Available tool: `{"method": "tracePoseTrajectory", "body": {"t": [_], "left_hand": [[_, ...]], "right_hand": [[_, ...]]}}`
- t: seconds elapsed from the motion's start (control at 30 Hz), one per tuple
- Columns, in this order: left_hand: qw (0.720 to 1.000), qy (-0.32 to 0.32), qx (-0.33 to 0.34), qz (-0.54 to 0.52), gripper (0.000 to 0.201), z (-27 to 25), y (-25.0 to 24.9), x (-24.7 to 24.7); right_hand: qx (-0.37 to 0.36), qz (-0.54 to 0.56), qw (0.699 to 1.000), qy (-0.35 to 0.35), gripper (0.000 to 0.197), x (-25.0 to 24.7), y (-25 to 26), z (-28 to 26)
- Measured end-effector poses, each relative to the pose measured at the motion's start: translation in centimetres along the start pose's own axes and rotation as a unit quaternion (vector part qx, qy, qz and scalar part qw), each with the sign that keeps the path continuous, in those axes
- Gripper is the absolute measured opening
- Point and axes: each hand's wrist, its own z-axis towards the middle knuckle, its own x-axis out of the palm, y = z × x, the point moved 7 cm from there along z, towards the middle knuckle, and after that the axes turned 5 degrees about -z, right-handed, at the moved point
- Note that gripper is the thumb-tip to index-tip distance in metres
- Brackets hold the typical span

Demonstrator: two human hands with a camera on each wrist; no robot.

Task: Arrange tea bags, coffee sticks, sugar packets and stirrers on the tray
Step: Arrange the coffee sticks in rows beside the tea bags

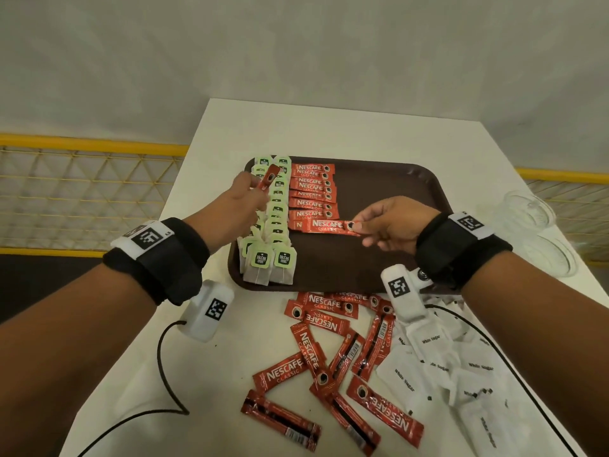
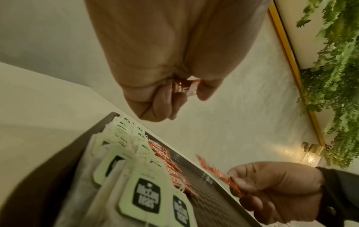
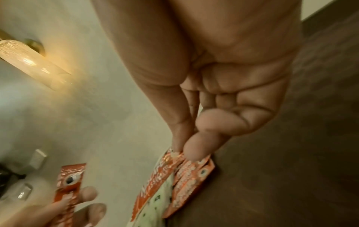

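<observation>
Loose Nescafé sticks (image 1: 316, 354) litter the white table (image 1: 346, 127) nearer than the brown tray (image 1: 395, 179); left hand (image 1: 242, 199) and right hand (image 1: 395, 225) each pinch one stick above it.

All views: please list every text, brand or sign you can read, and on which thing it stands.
"NESCAFE CLASSIC": red coffee sticks on the tray, loose sticks on the table, stick pinched by the right hand.
"McCoy teas": green tea bag tags.
"White Sugar": white packets.
Stick in the left hand: no text readable.
Barcodes on stick backs: too small.
</observation>
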Motion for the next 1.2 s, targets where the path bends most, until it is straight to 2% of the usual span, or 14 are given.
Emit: {"method": "tracePoseTrajectory", "body": {"t": [0.07, 0.2, 0.37, 0.5, 0.8, 0.87, 0.97, 1.03, 1.1, 1.2], "left_hand": [[0.999, -0.002, -0.03, -0.038, 0.009, -0.3, 0.6, -0.7], [0.999, -0.008, -0.028, -0.02, 0.007, -0.8, 1.0, -1.2], [1.0, -0.015, 0.0, 0.014, 0.008, -0.8, 1.2, -1.3], [1.0, 0.012, 0.003, 0.007, 0.004, -0.9, 1.8, -1.3], [0.996, 0.045, 0.036, 0.066, 0.0, -1.3, 1.2, -0.8], [0.996, 0.048, 0.036, 0.06, 0.006, -1.2, 1.1, -0.6], [0.997, 0.057, 0.03, 0.047, 0.022, -1.0, 1.1, -0.2], [0.996, 0.067, 0.03, 0.041, 0.027, -0.8, 1.0, 0.2], [0.995, 0.074, 0.034, 0.052, 0.029, -0.6, 0.9, 0.6], [0.995, 0.08, 0.042, 0.048, 0.032, -0.5, 0.4, 1.2]], "right_hand": [[0.033, -0.028, 0.999, -0.008, 0.008, 0.0, -1.0, 0.4], [0.065, -0.064, 0.996, -0.013, 0.015, 1.1, -1.0, 1.1], [0.079, -0.124, 0.989, -0.021, 0.019, 2.2, 0.1, 2.2], [0.095, -0.149, 0.984, -0.026, 0.021, 2.8, 0.5, 2.7], [0.096, -0.169, 0.98, -0.038, 0.026, 3.0, 0.3, 3.3], [0.093, -0.152, 0.983, -0.042, 0.025, 2.9, 0.5, 2.9], [0.049, -0.105, 0.992, -0.049, 0.03, 3.0, 1.7, 2.0], [-0.011, -0.034, 0.999, -0.02, 0.034, 3.8, 3.1, 1.1], [-0.068, -0.004, 0.997, 0.022, 0.027, 4.8, 4.4, 0.1], [-0.109, -0.032, 0.993, 0.016, 0.007, 5.1, 5.1, -0.8]]}}
